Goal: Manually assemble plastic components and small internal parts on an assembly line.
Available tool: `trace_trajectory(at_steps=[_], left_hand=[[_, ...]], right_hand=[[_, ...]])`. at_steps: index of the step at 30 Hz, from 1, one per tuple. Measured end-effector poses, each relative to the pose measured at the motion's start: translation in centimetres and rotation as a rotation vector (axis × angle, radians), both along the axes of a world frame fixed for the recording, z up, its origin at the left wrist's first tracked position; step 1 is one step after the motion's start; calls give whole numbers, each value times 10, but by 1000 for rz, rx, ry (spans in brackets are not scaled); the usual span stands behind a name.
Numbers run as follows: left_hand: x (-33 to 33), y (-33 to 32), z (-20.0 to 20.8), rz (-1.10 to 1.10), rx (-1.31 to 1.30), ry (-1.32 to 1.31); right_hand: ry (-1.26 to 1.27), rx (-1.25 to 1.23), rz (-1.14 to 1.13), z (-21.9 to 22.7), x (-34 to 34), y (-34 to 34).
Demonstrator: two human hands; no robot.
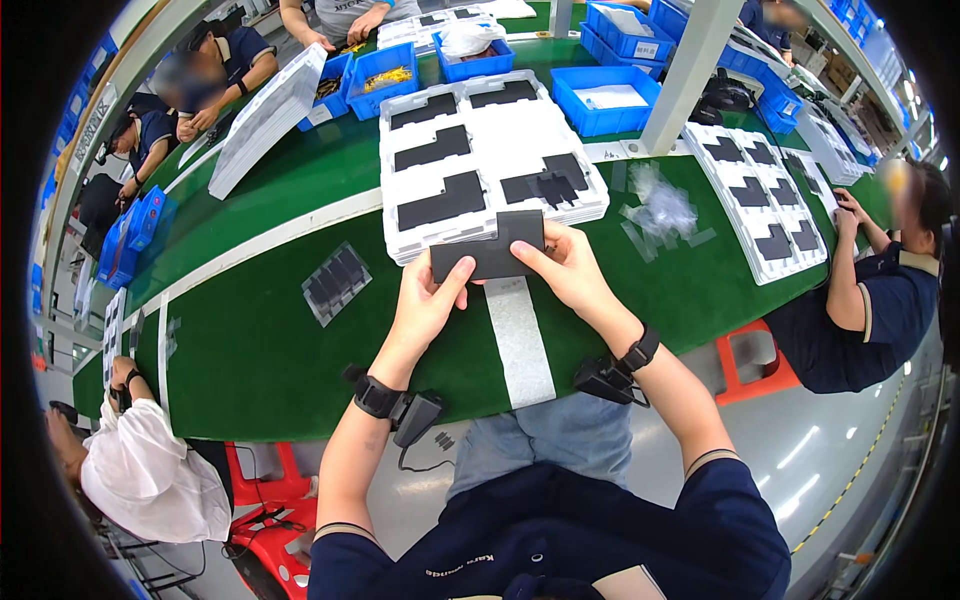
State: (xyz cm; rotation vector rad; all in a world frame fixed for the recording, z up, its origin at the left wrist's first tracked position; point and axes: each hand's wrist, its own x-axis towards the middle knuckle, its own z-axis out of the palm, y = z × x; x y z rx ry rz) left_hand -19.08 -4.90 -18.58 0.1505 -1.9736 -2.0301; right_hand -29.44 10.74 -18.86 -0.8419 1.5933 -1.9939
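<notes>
A black, flat L-shaped piece is held level between my two hands. My left hand pinches its left end, thumb on top and fingers beneath. On its right part rests the thumb of my right hand, with the fingers curled underneath. Just beyond my hands lies a stack of white trays; the top one carries several similar black pieces in its recesses. One recess at its right holds a piece with narrow black strips on it. Left of my hands, a clear sheet with black strips lies on the green table.
Clear plastic film scraps lie right of the trays. Another white tray of black pieces sits before a co-worker. Blue bins stand behind, beside a pale post. A tilted white tray is at far left.
</notes>
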Motion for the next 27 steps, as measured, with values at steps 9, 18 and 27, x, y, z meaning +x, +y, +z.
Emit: trace_trajectory(at_steps=[9,18,27], left_hand=[[0,1,2,34,-3,19],[0,-3,-2,27,8,9],[-5,-9,-4,-160,0,-72]], right_hand=[[0,60,36,2,-2,2],[-35,74,57,-3,-1,1],[133,70,-318,38,-41,-4]])
